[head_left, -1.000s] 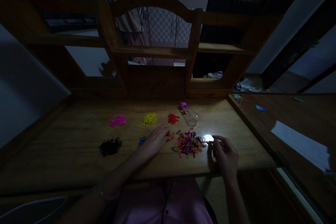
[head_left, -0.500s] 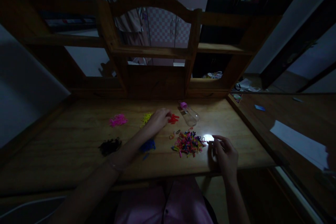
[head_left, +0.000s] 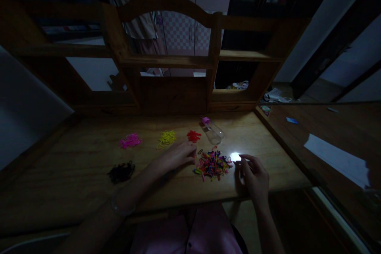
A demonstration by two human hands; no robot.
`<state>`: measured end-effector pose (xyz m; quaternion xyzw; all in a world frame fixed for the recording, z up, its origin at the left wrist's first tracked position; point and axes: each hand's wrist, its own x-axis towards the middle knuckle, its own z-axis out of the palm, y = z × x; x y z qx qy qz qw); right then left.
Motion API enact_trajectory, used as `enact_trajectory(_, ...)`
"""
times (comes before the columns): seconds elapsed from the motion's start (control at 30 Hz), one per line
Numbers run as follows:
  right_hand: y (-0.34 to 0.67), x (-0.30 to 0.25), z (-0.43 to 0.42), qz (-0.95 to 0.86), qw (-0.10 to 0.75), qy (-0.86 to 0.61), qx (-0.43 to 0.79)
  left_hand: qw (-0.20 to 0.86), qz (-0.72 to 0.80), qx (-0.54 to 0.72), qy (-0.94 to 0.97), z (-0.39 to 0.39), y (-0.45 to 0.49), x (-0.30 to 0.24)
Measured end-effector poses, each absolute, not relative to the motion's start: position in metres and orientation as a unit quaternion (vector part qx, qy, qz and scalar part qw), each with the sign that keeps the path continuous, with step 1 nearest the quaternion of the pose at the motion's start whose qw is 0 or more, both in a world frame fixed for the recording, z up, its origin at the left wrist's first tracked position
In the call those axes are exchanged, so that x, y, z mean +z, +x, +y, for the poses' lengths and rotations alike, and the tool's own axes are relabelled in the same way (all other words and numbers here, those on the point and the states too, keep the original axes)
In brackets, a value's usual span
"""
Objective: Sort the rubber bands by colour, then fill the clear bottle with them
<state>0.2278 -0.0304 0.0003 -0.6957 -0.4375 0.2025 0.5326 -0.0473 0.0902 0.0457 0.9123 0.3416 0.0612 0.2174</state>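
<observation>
Wooden desktop [head_left: 89,129] under both hands. Left hand [head_left: 181,154] is at the near-left edge of the mixed pile [head_left: 213,165], fingers loosely bent, thumb below; can't tell if it pinches a band. Right hand [head_left: 256,172] is on the other side, thumb and index close together by the bright patch of light [head_left: 235,156]; can't tell if anything is between them.

Mixed pile sits between the hands: small bands, many colours, tangled. One dark band [head_left: 200,151] lies loose just off its far-left edge.

Further out: red pile [head_left: 193,136] just beyond the left fingers, yellow pile [head_left: 166,138] left of it, pink pile [head_left: 130,141] further left, black pile [head_left: 121,172] nearer the person. Clear bottle with pink cap [head_left: 213,133] lies on its side right of the red.

Handling, my take: fingertips only, one band per pinch, work from loose edges. Lift clear before moving sideways, else neighbours drag along. Dim light: check dark colours under the bright patch. Keep left forearm high so it doesn't smear piles.
</observation>
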Motion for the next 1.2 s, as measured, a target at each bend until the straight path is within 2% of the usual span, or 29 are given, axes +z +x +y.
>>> enact_trajectory(0.13, 0.228, -0.002, -0.030, -0.429, 0.539, -0.694, 0.208, 0.236, 0.308, 0.050, 0.920, 0.100, -0.051, 0.042)
enact_trajectory(0.3, 0.229, -0.002, -0.030, -0.434, 0.543, -0.690, 0.201, 0.267, 0.287, 0.077, 0.917, 0.120, -0.053, 0.063)
enact_trajectory(0.53, 0.228, -0.003, -0.031, -0.439, 0.544, -0.688, 0.195, 0.189, 0.375, 0.168, 0.892, 0.140, -0.053, 0.083)
enact_trajectory(0.77, 0.229, -0.004, -0.031, -0.449, 0.534, -0.690, 0.193, 0.276, 0.296, 0.113, 0.908, 0.114, -0.049, 0.054)
enact_trajectory(0.9, 0.229, -0.002, -0.031, -0.451, 0.530, -0.692, 0.192, 0.291, 0.295, 0.088, 0.906, 0.102, -0.055, 0.042)
enact_trajectory(1.2, 0.230, -0.002, -0.030, -0.449, 0.528, -0.696, 0.186, 0.338, 0.270, 0.105, 0.895, 0.061, -0.049, 0.054)
